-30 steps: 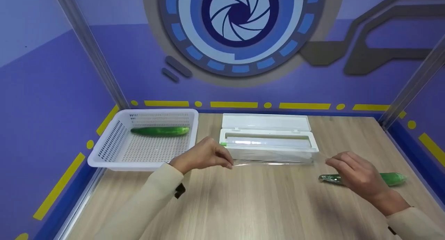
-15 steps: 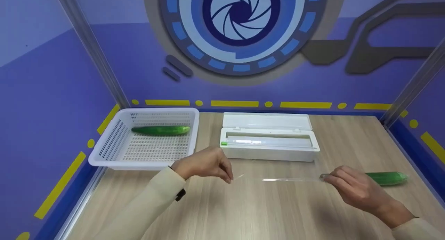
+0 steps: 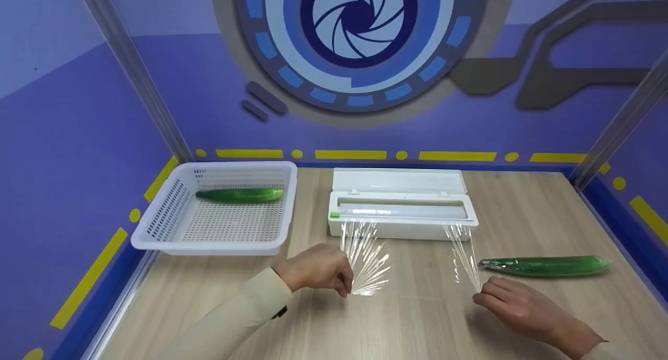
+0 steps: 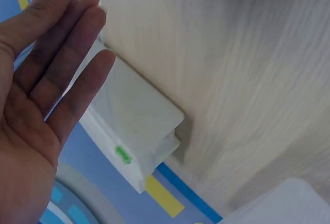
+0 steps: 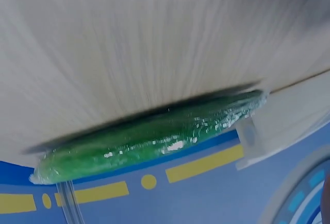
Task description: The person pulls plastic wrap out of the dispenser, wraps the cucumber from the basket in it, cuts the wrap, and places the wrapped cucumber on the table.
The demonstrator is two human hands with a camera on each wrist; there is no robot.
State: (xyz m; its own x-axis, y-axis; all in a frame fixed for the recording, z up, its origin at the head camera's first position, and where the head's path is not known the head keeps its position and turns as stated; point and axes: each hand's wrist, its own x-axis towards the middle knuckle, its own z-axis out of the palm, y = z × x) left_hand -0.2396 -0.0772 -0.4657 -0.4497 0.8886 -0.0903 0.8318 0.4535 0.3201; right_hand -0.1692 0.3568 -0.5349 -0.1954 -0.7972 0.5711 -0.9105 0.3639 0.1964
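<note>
A clear sheet of plastic wrap [image 3: 365, 266] stretches from the roll [image 3: 402, 212] in the open white dispenser box [image 3: 402, 229] toward the person. My left hand [image 3: 319, 268] pinches its near left corner between thumb and fingers, and bright creases fan out from there. At the near right corner my right hand [image 3: 522, 305] pinches the film as well. Behind the right hand lies a cucumber wrapped in film [image 3: 548, 266], shiny with wrinkles in the right wrist view. In the left wrist view the left hand [image 4: 51, 64] has its thumb against the fingertips, the box beyond it.
A white perforated basket [image 3: 214, 245] stands at the back left with one cucumber [image 3: 240, 195] inside. The box's lid [image 3: 399, 181] is tipped back near the rear wall. Purple panels [image 3: 62, 193] enclose the wooden table [image 3: 396, 334] at the back and sides.
Both hands have drawn toward the person, pulling the wrap farther out of the box. The right hand no longer overlaps the wrapped cucumber, which now shows whole.
</note>
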